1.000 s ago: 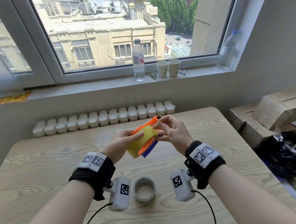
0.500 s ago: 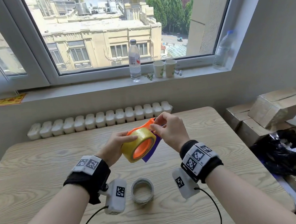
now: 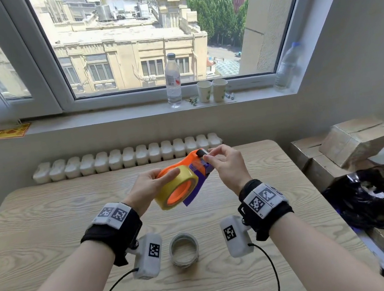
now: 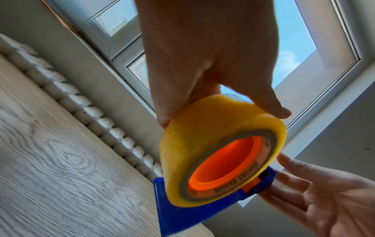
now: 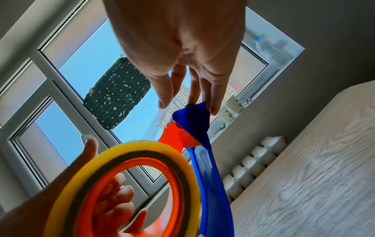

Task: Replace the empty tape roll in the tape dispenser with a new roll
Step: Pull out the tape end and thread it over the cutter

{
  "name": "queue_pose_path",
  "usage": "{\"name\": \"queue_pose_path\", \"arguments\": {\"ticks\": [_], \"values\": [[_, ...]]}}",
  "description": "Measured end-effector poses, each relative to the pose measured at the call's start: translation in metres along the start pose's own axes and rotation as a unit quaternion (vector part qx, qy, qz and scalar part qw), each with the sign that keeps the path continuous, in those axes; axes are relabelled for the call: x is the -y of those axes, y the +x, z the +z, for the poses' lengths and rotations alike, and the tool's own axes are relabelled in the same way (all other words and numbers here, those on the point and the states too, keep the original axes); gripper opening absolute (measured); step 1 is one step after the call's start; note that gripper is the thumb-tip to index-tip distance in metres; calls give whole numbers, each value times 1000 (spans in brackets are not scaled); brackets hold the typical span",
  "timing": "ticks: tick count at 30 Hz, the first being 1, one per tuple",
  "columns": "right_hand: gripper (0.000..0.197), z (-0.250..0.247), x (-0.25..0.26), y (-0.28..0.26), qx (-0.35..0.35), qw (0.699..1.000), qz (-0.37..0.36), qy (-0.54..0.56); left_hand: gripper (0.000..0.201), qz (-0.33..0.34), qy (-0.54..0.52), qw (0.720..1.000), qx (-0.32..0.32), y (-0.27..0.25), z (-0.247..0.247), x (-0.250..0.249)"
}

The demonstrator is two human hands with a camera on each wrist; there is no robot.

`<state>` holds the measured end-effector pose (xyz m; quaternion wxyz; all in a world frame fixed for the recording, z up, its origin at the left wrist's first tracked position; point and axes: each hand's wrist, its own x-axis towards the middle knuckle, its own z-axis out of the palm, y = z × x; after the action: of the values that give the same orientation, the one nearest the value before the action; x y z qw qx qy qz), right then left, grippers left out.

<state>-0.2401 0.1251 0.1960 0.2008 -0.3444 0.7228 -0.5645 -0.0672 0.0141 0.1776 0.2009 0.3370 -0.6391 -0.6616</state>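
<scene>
An orange and blue tape dispenser (image 3: 195, 167) is held above the table with a full yellow tape roll (image 3: 179, 183) seated on its orange hub. My left hand (image 3: 156, 181) grips it, thumb across the roll (image 4: 202, 144) and fingers behind the body. My right hand (image 3: 207, 160) pinches the dispenser's front end by the black roller, where a clear strip of tape runs from the roll. In the right wrist view its fingertips (image 5: 192, 97) sit on the blue tip (image 5: 192, 115). The empty tape core (image 3: 184, 250) lies on the table between my wrists.
The wooden table (image 3: 50, 225) ends at a white radiator (image 3: 126, 157) under the window. A bottle (image 3: 173, 82) and two paper cups (image 3: 213, 91) stand on the sill. Cardboard boxes (image 3: 356, 140) and a black bag (image 3: 361, 198) crowd the right side.
The dispenser has turned so the roll's open side faces me. My right hand has slid out along it to the front end, and a strip of tape now runs there.
</scene>
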Motion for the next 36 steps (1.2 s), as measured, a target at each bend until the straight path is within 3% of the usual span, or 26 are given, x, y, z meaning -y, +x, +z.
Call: {"name": "queue_pose_path", "arguments": {"ticks": [5,10,18,24,28,34,36], "values": [[13,-5,-1,-2,18,1000,13,-9,63,-27,-12,998,62,-4,-5,2],[13,-6,-9,-3,18,999,24,-30,81,-5,70,996,46,-5,-4,7],[18,-6,-14,-4,19,999,42,-21,47,-21,106,994,2,-8,-1,5],[14,-11,-15,-2,17,998,56,-9,73,-24,64,997,48,-11,-8,4],[14,-12,-14,-3,13,998,55,-10,65,-18,93,995,45,-13,-4,1],[15,-13,-12,-6,18,998,54,-2,37,-24,125,992,-7,-10,2,-3],[15,-13,-12,-6,14,999,49,-4,37,-27,126,991,-22,-8,4,-3]]}}
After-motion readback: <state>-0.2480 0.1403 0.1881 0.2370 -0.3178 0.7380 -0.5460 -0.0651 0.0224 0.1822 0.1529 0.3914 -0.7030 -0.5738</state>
